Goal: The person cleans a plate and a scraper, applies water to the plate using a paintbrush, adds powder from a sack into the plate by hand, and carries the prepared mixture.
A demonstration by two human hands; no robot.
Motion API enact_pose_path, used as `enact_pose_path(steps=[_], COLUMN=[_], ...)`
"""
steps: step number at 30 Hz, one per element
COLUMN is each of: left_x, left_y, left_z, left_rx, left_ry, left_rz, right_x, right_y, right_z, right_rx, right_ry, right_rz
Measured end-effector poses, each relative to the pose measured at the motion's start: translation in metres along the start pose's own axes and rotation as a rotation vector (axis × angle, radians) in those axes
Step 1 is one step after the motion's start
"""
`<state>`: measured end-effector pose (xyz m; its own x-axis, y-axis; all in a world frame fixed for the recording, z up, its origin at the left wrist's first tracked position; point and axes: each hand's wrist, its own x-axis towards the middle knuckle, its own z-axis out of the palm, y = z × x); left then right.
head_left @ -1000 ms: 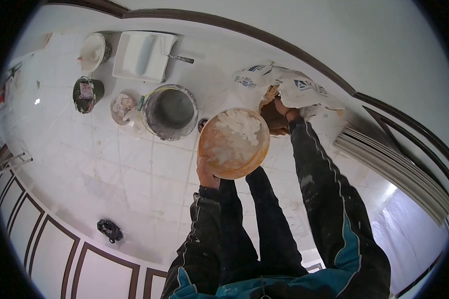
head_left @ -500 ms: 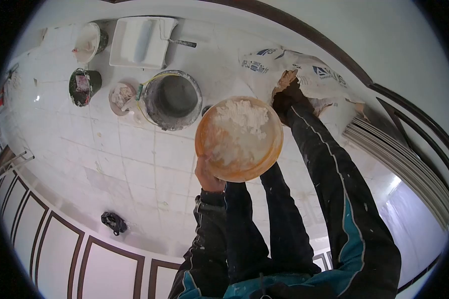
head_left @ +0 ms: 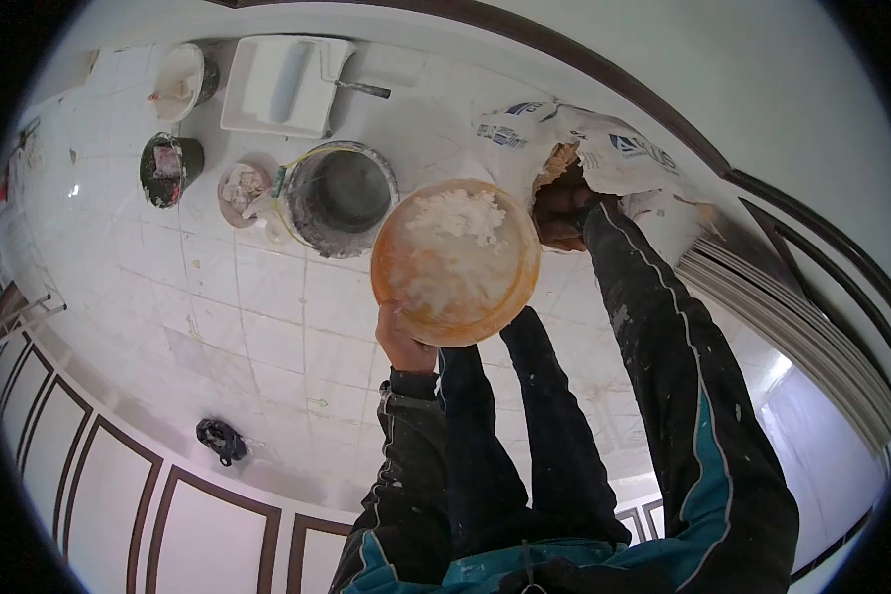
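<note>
My left hand grips the near-left rim of a round orange bowl. White powder is heaped at the bowl's far side, and a pale coating covers its bottom. To the right, my right hand reaches into the torn mouth of a white paper bag with blue print. Shadow inside the opening obscures its fingers, so what they hold cannot be seen. Left of the bowl stands a large bucket with grey contents.
A white paint tray with a roller lies near the wall. Smaller buckets, one pale and one dark green, stand left, near a small tub. Long stacked strips lie at right; a black bag sits lower left.
The bowl and my left hand have shifted slightly left and toward the top of the view. My right hand shows a little more at the bag's opening, with the sleeve further back.
</note>
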<state>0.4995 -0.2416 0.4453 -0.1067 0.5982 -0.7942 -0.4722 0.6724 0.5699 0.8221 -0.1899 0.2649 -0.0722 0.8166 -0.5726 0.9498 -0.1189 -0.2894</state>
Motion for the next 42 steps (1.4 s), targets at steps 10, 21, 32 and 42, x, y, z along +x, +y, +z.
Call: enact_pose_path(steps=[10, 21, 32, 42], left_x=[0.001, 0.004, 0.007, 0.004], left_y=[0.011, 0.003, -0.01, 0.006], left_z=[0.008, 0.014, 0.014, 0.026], left_rx=[-0.237, -0.27, -0.292, -0.313], left_ry=[0.041, 0.004, 0.02, 0.016], left_rz=[-0.098, -0.087, -0.162, -0.18], right_x=[-0.03, -0.053, -0.045, -0.07], right_y=[0.032, 0.028, 0.086, 0.029], right_z=[-0.047, -0.068, 0.003, -0.059], right_rx=[0.254, 0.352, 0.763, 0.165], right_ry=[0.186, 0.142, 0.372, 0.468], right_rz=[-0.051, -0.029, 0.026, -0.048])
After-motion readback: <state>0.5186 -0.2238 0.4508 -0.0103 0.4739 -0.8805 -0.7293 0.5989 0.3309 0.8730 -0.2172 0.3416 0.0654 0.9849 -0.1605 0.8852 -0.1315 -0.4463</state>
